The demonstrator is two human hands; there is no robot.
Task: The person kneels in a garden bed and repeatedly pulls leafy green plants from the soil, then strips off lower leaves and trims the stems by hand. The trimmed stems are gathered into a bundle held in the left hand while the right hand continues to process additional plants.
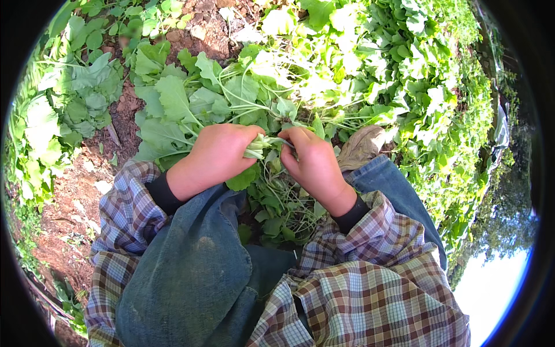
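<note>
My left hand (217, 154) is closed around the pale stems of a bunch of leafy greens (173, 102), whose broad leaves spread out to the upper left. The cut or root ends of the stems (256, 146) poke out on the right side of this fist. Just right of them, my right hand (310, 162) pinches a thin strand at the stem ends between thumb and forefinger; whether it is a stem or a tie, I cannot tell. Loose stems and leaves (282, 199) lie below, between my legs.
Leafy plants (416, 78) grow densely on the right and at the far left. Reddish bare soil (73, 208) shows at the left, with more at the top. My jeans-clad knees (195, 260) are bent in front, and a dirty shoe or sock (362, 147) sits right of my right hand.
</note>
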